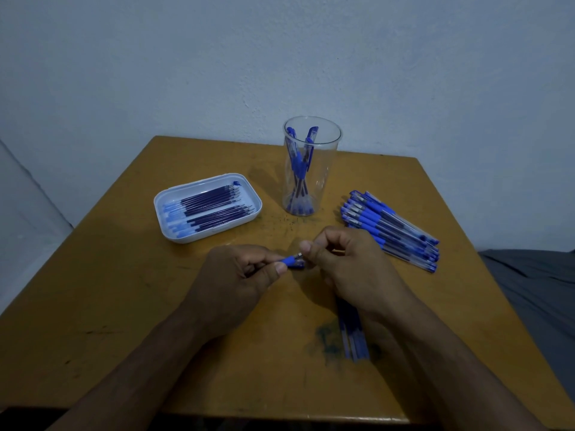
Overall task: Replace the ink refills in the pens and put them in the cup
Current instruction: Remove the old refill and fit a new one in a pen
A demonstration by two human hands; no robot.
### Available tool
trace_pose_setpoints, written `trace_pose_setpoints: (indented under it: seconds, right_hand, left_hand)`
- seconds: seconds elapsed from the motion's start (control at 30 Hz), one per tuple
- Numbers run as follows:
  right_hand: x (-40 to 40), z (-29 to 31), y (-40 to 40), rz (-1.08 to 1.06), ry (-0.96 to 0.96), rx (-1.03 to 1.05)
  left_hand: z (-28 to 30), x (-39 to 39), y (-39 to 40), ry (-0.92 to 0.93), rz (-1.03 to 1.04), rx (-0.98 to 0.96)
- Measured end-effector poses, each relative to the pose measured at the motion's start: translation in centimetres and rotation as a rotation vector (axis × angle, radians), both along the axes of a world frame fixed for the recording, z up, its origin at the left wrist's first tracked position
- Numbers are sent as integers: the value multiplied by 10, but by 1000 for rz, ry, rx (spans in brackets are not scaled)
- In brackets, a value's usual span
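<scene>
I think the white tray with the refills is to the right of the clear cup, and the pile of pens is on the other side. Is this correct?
Not quite. The head view shows the white tray with the refills to the left of the clear cup, not the right. The pile of pens does lie on the other side, to the cup's right.

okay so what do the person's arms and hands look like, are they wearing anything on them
Both hands, left hand and right hand, are bare: no gloves, rings, watch or bracelets show. Both forearms are uncovered down to the frame's lower edge, with no sleeve in view.
</scene>
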State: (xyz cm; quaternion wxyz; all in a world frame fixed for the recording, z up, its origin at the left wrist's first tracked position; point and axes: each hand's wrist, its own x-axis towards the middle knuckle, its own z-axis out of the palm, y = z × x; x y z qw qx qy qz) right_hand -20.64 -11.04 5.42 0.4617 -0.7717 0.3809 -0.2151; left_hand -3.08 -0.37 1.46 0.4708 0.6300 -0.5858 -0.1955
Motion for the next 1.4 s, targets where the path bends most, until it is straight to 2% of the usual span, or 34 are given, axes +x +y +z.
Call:
trace_pose_setpoints:
  seconds: [0.07,0.2,0.33,0.4,0.57,0.73,0.9,1.07,1.3,1.4]
  right_hand:
    - [-1,2,-1,38,-5,7]
    - [-3,5,-1,123,-68,164]
    - [-1,2,1,43,4,-16]
    - [-2,1,1,55,24,-37]
    - [-5,6,-2,130,-58,197]
    - [-3,5,1,45,9,61]
    - [-6,9,-1,106,-77,216]
    - [-4,4,-2,21,-43,124]
    - [-6,8,-6,-77,-222,127]
    - [-6,6,-6,-125,-138,-8]
  left_hand:
    - [-1,0,0,-4,4,8]
    - [-1,0,0,-2,10,5]
    - [-1,0,0,9,8,8]
    - [-1,0,0,0,8,12]
    - [-2,0,0,0,36,37]
    - [-2,0,0,14,27,38]
    - [-1,-2,1,29,33,38]
    - [-1,-2,1,20,32,43]
    - [4,-3,0,122,81,60]
    - [7,-1,-1,216,130,36]
